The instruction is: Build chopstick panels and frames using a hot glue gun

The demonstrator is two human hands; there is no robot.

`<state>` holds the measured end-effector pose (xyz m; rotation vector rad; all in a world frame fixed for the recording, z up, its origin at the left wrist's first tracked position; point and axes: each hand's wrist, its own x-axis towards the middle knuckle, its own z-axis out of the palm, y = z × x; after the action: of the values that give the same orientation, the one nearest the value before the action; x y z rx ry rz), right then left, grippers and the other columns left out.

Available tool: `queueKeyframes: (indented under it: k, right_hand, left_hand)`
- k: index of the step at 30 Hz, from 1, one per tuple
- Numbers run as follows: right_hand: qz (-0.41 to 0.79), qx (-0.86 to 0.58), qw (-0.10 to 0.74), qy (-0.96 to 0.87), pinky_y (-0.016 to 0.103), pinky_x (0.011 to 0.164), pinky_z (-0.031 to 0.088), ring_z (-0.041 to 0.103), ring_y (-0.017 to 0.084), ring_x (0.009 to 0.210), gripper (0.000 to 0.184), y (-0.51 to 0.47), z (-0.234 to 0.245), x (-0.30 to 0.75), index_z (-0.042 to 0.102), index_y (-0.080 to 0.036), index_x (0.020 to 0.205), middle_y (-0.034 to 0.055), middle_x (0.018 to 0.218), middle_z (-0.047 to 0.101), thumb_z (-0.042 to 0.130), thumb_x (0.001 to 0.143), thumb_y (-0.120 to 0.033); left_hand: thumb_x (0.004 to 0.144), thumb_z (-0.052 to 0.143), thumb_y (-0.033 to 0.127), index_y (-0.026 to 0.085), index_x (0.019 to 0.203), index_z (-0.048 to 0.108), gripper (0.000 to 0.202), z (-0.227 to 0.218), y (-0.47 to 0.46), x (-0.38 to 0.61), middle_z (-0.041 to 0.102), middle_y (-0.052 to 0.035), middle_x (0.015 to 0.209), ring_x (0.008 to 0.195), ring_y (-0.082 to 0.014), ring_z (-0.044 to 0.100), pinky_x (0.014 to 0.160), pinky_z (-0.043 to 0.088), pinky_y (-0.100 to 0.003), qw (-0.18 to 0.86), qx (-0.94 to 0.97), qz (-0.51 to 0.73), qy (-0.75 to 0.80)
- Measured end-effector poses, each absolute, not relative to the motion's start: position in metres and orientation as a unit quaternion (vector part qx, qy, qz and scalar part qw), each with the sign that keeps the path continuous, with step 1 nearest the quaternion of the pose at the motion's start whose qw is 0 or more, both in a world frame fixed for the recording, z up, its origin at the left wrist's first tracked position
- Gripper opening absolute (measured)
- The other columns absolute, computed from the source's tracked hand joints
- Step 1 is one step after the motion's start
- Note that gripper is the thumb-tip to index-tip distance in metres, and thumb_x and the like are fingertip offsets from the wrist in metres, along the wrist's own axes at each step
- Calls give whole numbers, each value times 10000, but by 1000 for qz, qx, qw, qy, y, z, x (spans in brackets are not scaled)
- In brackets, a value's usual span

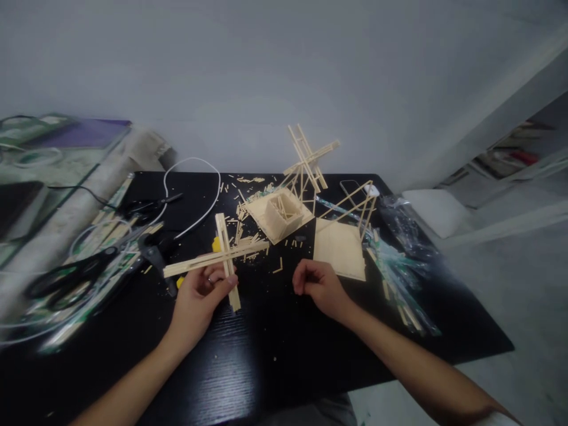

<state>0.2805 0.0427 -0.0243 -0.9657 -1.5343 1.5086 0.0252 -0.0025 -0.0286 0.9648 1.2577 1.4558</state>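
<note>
Stick cross (226,255), pinched in left hand (197,296), right hand (323,288) apart from it, loosely curled, contents hidden

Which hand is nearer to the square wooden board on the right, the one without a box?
Right. The right hand is at the near left corner of the wooden board; the left hand is farther to the left, holding a wooden stick cross.

No legible text, labels, numbers or signs.
</note>
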Motion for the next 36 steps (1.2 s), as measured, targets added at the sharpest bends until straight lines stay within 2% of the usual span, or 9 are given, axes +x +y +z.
queueKeyframes:
  k: [4, 6, 11, 16, 23, 29, 31, 33, 36]
  right_hand:
    - [518, -388, 362, -671, 277, 658, 460, 641, 147, 651, 309, 61, 10, 284, 737, -210, 826, -23, 661, 698, 516, 710, -27]
    - [352, -401, 351, -769, 297, 730, 500, 703, 170, 801, 260, 81, 27, 283, 754, -213, 942, 24, 884, 783, 566, 832, -70]
    - [76, -458, 243, -852, 343, 838, 518, 705, 208, 922, 233, 139, 46, 273, 742, -194, 1072, 84, 1051, 784, 539, 974, -136]
    - [56, -478, 154, -863, 351, 738, 451, 678, 240, 849, 201, 162, 47, 261, 782, -203, 1006, 94, 937, 780, 602, 930, -158]
    - [58, -494, 85, -863, 341, 661, 382, 643, 228, 750, 158, 175, 42, 246, 792, -194, 878, 101, 819, 756, 642, 893, -149]
    - [32, -514, 174, -840, 375, 763, 483, 694, 228, 809, 153, 155, 56, 259, 739, -183, 978, 103, 926, 787, 587, 969, -200]
    - [48, -480, 339, -808, 351, 734, 512, 700, 198, 747, 61, 133, 61, 266, 714, -211, 881, 48, 824, 772, 673, 925, -218]
    - [122, -434, 417, -789, 320, 645, 529, 698, 175, 690, 116, 106, 62, 269, 692, -230, 806, 20, 795, 771, 728, 914, -256]
    - [197, -403, 403, -798, 311, 623, 569, 718, 164, 676, 51, 67, 59, 268, 742, -250, 867, 0, 818, 794, 774, 907, -245]
  left_hand:
    - [696, 920, 308, 167, 1057, 660, 466, -28, -2, 25, 663, 9, 823, 709, -109, 647, 670, 550, -221, 461, 395, 599, 523]
    - [697, 914, 311, 166, 1064, 655, 472, -28, -2, 26, 655, 8, 819, 699, -107, 630, 646, 534, -218, 459, 394, 598, 526]
    - [712, 902, 324, 167, 1060, 651, 457, -27, -1, 26, 650, 2, 845, 696, -103, 616, 625, 508, -214, 457, 394, 600, 526]
    - [699, 916, 311, 179, 1044, 668, 445, -24, 0, 25, 619, 26, 800, 683, -88, 584, 638, 504, -201, 468, 385, 606, 515]
    - [709, 908, 332, 181, 1061, 692, 440, -20, 0, 26, 714, -17, 887, 747, -113, 638, 735, 554, -241, 483, 382, 606, 502]
    - [695, 910, 352, 174, 1017, 708, 420, -18, -3, 26, 665, -2, 813, 711, -117, 593, 672, 532, -241, 480, 399, 584, 519]
    - [693, 912, 344, 176, 969, 707, 382, -17, -4, 27, 619, 17, 747, 673, -111, 561, 628, 507, -230, 468, 412, 578, 526]
    - [693, 914, 335, 178, 899, 691, 342, -18, -5, 28, 568, 35, 693, 628, -102, 528, 591, 484, -223, 458, 422, 574, 532]
    - [690, 913, 327, 176, 793, 647, 323, -19, -7, 31, 530, 43, 661, 597, -91, 501, 567, 465, -218, 455, 428, 566, 538]
